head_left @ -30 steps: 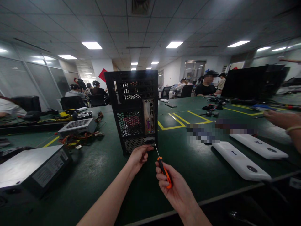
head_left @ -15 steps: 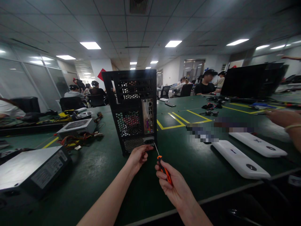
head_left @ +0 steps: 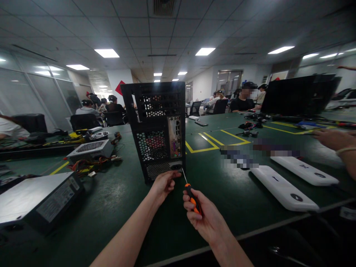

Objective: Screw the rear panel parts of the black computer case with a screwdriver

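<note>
A black computer case [head_left: 155, 124] stands upright with its perforated back and port panel facing me. My right hand [head_left: 205, 217] is wrapped round the orange and black handle of a screwdriver [head_left: 188, 189]. The thin shaft points up and away, its tip at the lower right corner of the case back, beside the power socket [head_left: 175, 167]. My left hand [head_left: 162, 188] is at the bottom edge of the same back, its thumb and fingers drawn together just left of the screwdriver tip. Whatever those fingers hold, if anything, is too small to make out.
Loose power supplies lie to the left, one close by [head_left: 41, 200] and one farther back [head_left: 90, 148] with bundled cables. Two white devices [head_left: 283, 187] rest on the green table [head_left: 111, 222] to the right. Another person's hand [head_left: 333, 141] reaches in at the right edge.
The screwdriver handle has turned in my right fingers, and that hand has shifted very slightly left. My left hand has stayed in nearly the same place.
</note>
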A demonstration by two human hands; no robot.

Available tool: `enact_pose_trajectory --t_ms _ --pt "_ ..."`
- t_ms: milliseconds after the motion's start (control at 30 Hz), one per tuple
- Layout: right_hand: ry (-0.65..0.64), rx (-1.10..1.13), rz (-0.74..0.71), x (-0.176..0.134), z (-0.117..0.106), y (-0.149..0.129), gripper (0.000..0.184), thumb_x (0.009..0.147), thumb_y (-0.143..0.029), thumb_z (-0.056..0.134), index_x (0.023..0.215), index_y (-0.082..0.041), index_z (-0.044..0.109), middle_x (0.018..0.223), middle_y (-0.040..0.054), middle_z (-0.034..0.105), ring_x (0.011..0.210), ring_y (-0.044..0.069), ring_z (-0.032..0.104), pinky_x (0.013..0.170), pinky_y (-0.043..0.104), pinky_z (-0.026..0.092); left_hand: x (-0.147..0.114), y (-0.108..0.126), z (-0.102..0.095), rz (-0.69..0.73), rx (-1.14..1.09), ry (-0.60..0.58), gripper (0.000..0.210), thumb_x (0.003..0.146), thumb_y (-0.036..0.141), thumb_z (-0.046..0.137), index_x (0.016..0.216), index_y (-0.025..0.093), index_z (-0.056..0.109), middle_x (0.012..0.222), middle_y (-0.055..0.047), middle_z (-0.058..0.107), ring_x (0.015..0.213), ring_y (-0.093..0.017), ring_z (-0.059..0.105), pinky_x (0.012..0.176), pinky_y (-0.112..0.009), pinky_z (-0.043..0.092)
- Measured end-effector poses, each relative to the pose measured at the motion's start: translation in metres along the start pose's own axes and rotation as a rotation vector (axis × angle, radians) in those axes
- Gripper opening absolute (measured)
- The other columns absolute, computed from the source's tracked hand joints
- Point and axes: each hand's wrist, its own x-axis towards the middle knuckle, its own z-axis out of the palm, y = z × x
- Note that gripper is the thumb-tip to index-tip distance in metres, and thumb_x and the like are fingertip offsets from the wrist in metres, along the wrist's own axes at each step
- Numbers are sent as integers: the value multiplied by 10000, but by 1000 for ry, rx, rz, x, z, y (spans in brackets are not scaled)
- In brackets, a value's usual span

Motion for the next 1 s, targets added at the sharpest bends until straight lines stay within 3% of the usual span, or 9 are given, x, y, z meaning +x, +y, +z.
enact_pose_trajectory --t_ms 167,433,1000 --pt "-20 -24 9 0 -2 -2 203 843 -213 351 761 -86 487 594 -9 420 398 10 342 266 84 191 1 -1 -1 2 2 -7 237 711 196 496 903 77 566 930 -137 589 395 -5 335 351 -160 172" --pt "0 -207 -153 2 -3 0 47 757 -150 504 766 -104 498 640 10 481 405 7 347 273 81 151 2 -2 -3 7 14 -26 255 704 204 502 919 81 563 946 -139 585 404 -4 344 356 -155 182" --pt "-31 -159 -108 2 -3 -1 65 773 -157 477 763 -96 498 641 5 462 392 -8 309 274 78 138 1 -1 -2 -1 3 -9 244 705 194 501 909 80 569 915 -134 593 397 -6 346 351 -158 178"
